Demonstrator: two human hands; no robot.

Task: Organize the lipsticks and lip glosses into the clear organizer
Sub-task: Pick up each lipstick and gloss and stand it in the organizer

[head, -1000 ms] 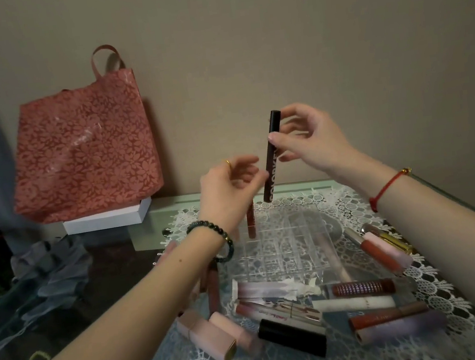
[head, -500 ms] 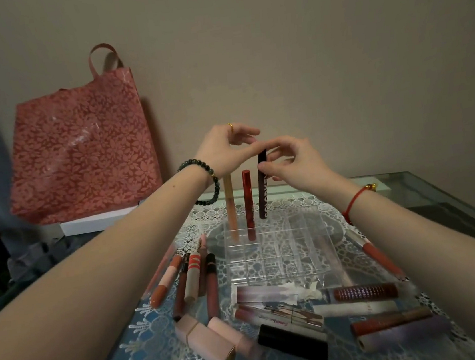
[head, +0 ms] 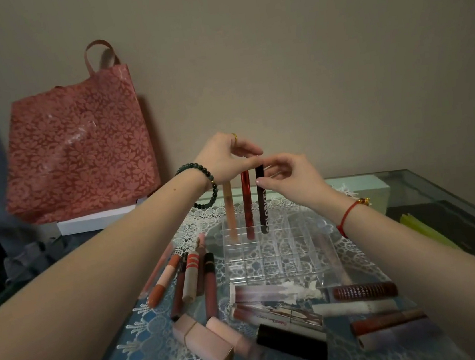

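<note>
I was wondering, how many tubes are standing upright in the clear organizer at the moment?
3, all in the back row of the organizer: peach tube at left, red tube in the middle, dark tube at right, pinched by the right hand. No others seem hidden.

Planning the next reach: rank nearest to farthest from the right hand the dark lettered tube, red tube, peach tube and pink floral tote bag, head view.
1. Dark lettered tube: pinched by the right hand.
2. Red tube: next slot left.
3. Peach tube: further left.
4. Pink floral tote bag: far left, by wall.
</note>
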